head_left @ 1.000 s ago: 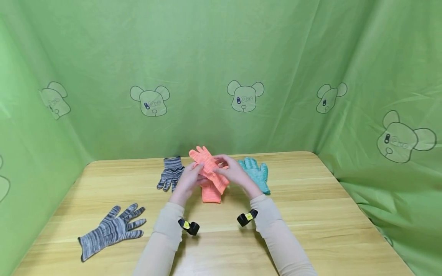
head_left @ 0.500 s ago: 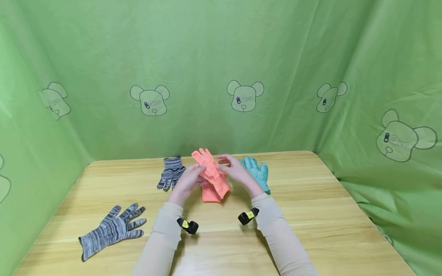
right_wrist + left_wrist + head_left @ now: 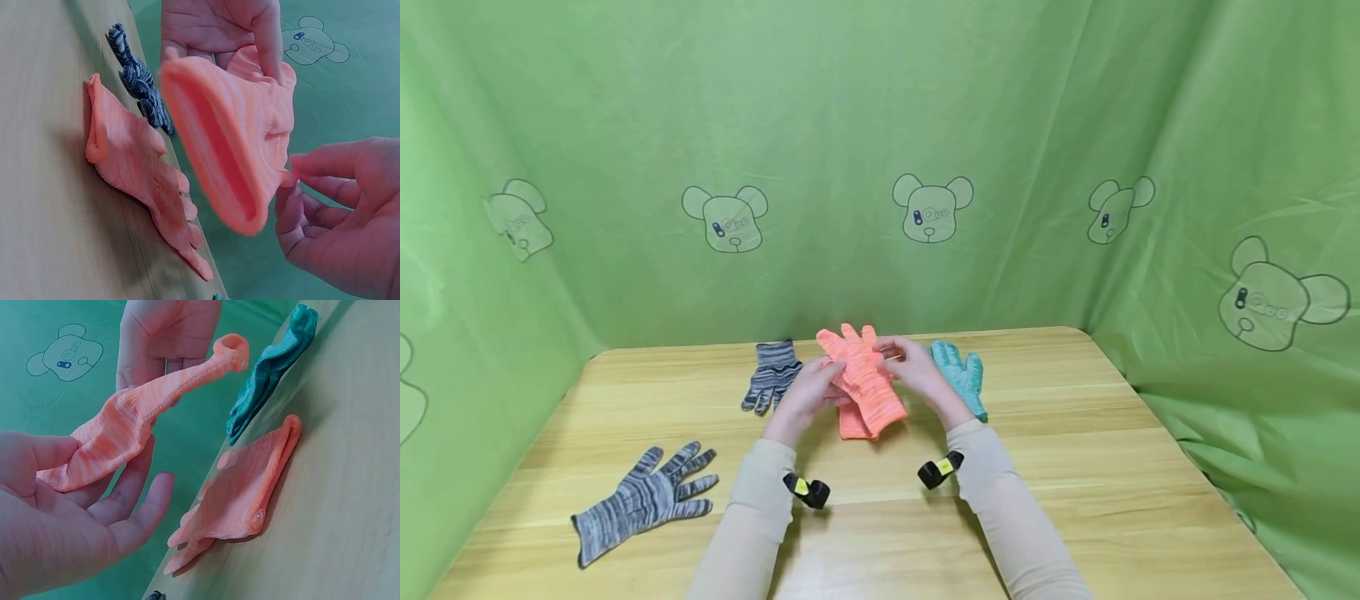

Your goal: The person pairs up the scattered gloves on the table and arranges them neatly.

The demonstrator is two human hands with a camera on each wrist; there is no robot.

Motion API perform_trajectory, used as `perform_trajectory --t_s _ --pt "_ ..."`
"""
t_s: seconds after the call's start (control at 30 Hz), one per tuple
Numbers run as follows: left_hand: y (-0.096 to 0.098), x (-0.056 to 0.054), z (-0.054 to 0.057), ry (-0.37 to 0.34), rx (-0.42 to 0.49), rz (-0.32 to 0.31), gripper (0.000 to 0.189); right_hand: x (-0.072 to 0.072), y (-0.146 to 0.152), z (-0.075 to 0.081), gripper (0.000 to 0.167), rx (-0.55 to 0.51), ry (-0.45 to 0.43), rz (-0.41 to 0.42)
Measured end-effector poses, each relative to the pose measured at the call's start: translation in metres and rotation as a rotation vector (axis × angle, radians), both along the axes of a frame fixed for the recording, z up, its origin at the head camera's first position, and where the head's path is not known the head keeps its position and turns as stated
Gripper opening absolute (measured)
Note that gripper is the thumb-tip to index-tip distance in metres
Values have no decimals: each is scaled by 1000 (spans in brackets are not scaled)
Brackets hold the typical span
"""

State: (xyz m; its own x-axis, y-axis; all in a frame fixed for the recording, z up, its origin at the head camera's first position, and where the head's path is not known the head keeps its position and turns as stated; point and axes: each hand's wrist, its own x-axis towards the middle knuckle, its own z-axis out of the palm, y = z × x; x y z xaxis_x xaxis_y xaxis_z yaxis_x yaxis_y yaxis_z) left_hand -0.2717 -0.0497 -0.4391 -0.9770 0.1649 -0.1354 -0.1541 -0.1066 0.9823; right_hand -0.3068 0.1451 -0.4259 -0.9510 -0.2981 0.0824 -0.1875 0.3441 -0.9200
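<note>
A coral-orange knit glove (image 3: 872, 385) is held up off the table, its fingers toward the back curtain and its cuff toward me. My left hand (image 3: 811, 390) grips it at the left, thumb on top and fingers underneath. At its right side, my right hand (image 3: 917, 371) pinches a small tip of the glove between thumb and fingers, as the right wrist view shows. The cuff opening (image 3: 215, 147) gapes in that view. Below the held glove, a second coral-orange glove (image 3: 237, 494) lies flat on the table, mostly hidden from the head camera.
A grey-black striped glove (image 3: 643, 500) lies at the front left of the wooden table (image 3: 1075, 483). Another striped glove (image 3: 771, 375) lies behind my left hand. A teal glove (image 3: 962, 379) lies just right of my right hand. Green curtain (image 3: 835, 125) surrounds the table's back and sides.
The held glove has turned more upright and flatter to the head camera, its cuff shifting slightly right. My right hand has moved slightly right along its edge; my left hand barely moved.
</note>
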Motion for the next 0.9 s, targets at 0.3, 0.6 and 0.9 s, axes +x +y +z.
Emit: perform_trajectory --t_s 0.3,0.6,0.9 --pt "-3 -2 -5 -57 21 64 21 -1 3 0 35 2 18 -11" --pt "-6 -2 -6 -104 51 118 12 -3 4 -5 37 -28 -18 0" --pt "-9 -4 -8 -120 92 163 28 -2 6 -6 36 -57 -37 1"
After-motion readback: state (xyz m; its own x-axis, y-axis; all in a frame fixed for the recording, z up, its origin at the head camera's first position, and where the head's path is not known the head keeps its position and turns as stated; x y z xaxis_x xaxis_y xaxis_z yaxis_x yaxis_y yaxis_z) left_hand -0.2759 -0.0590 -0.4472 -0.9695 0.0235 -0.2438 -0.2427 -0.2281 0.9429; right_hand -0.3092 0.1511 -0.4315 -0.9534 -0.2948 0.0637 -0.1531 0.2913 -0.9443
